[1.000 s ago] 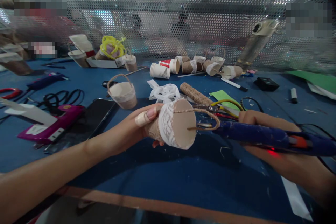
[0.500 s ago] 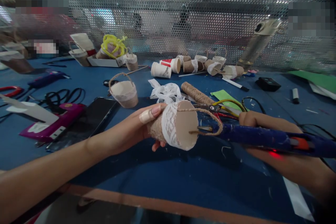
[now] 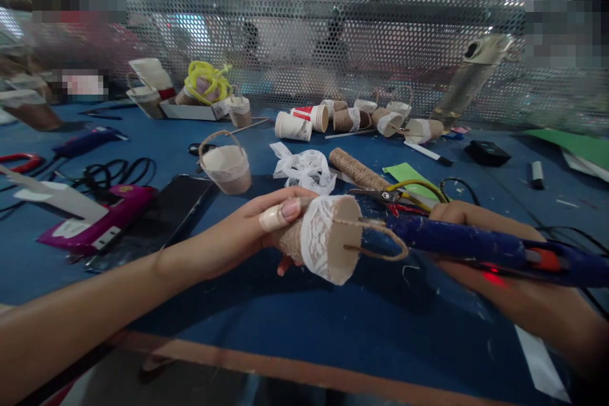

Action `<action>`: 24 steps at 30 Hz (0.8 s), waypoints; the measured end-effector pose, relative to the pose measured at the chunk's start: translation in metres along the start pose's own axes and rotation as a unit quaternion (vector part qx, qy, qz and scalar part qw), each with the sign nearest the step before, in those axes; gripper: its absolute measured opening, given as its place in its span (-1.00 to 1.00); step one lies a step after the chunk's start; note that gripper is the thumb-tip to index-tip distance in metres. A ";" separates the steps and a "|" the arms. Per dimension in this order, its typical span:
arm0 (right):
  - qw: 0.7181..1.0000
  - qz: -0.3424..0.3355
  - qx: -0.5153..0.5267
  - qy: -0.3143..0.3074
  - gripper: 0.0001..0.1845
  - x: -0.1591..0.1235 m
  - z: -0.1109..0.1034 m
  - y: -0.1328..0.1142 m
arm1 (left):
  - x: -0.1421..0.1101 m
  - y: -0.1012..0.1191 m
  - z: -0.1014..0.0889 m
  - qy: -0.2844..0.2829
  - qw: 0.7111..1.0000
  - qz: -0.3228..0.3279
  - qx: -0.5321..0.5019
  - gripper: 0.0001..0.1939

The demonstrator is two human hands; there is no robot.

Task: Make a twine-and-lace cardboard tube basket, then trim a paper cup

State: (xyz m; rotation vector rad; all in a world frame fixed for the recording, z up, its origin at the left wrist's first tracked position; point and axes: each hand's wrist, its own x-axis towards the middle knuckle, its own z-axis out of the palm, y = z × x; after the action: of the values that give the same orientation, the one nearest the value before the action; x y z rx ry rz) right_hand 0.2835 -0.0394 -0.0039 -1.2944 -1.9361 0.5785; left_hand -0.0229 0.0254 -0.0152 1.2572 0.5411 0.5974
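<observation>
My left hand (image 3: 266,222) is closed round a small paper cup (image 3: 323,238) wrapped in twine, with white lace about its rim. The cup lies tilted on its side, its mouth toward the right, and a twine handle (image 3: 387,242) loops out of it. In my right hand (image 3: 469,235) is a blue hot glue gun (image 3: 457,238) with a red light glowing beneath it. Its tip is at the cup's mouth, beside the upper end of the handle. Behind the cup lie a heap of white lace ribbon (image 3: 304,168), a twine roll (image 3: 359,168) and yellow-handled scissors (image 3: 385,195).
A finished-looking cup basket (image 3: 227,168) stands at the left, near a black phone (image 3: 188,206) and a purple device (image 3: 102,219). Several wrapped cups (image 3: 352,119) and white paper cups (image 3: 294,126) lie at the back. A second glue gun (image 3: 90,141) rests far left.
The cup has turned and dropped slightly in my left hand. The glue gun's tip has gone from the lower handle end to the upper one.
</observation>
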 end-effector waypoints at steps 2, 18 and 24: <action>0.999 0.044 0.026 0.010 -0.85 -0.003 0.004 -0.003 | 0.001 0.002 0.003 0.013 1.000 0.009 0.015 -0.52; 0.967 -0.079 -0.127 -0.204 -0.59 -0.004 0.021 0.019 | -0.004 0.001 -0.003 -0.004 0.954 0.242 0.179 -0.42; 0.957 -0.054 -0.097 -0.269 -0.33 -0.001 0.007 0.015 | -0.007 -0.004 -0.005 -0.029 0.949 0.230 0.212 -0.36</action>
State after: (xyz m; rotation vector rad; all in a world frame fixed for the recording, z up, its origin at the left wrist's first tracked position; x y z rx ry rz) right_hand 0.2872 -0.0347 -0.0190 -1.2227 -2.5467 0.7576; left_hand -0.0313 0.0238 -0.0195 1.8291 0.3316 0.8594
